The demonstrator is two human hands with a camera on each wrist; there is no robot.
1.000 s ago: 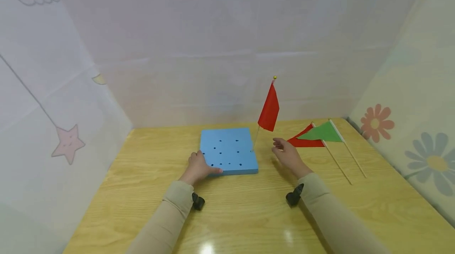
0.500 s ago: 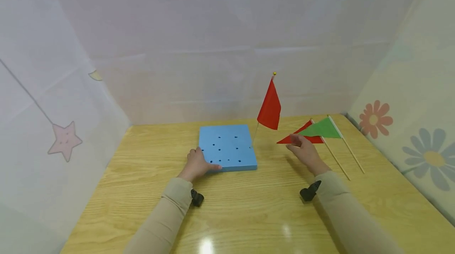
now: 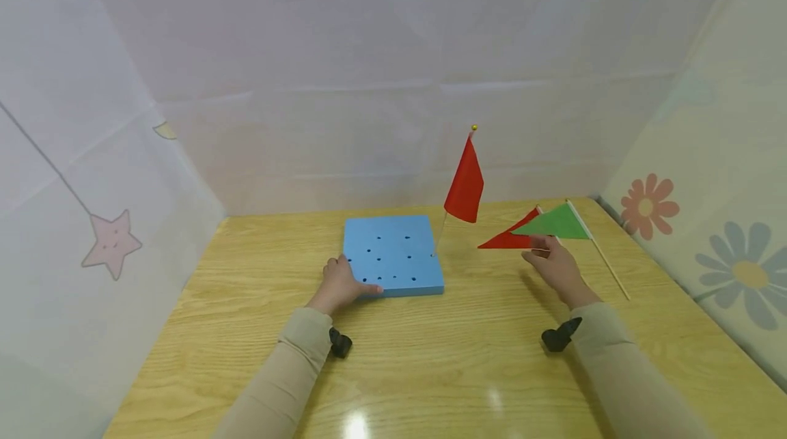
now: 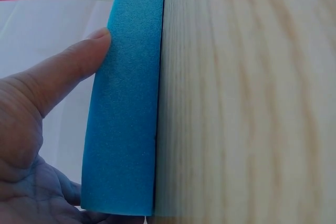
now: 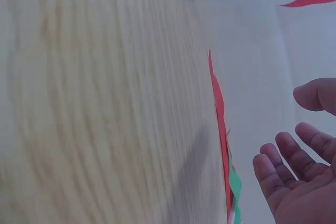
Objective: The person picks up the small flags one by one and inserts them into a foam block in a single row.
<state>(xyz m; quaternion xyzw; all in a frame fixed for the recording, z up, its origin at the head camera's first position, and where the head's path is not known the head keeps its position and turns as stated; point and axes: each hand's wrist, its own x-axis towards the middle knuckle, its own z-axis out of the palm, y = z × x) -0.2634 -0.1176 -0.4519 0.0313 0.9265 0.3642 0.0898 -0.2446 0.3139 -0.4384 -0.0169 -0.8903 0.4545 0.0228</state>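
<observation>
My left hand (image 3: 335,287) grips the near left corner of a blue foam block (image 3: 393,237) with several holes in its top. In the left wrist view, the thumb (image 4: 73,64) lies along the block's upper edge. A red flag (image 3: 465,183) stands, slightly tilted, in a hole at the block's right edge. To the right, a red triangular flag (image 3: 507,239) lies on the table, partly covered by a green triangular flag (image 3: 559,222). My right hand (image 3: 561,274) hovers over them with fingers loosely bent and nothing held; it hides the red flag's stick.
The wooden table (image 3: 393,357) reaches back to a pale cloth wall (image 3: 344,84). A printed cloth with flowers (image 3: 750,275) borders the right side, and another with a star (image 3: 113,244) the left. A black wrist camera (image 3: 561,335) sits on each wrist.
My right hand has moved rightward, away from the standing red flag and over the lying flags. My left hand stays on the block, and the flags lie as before.
</observation>
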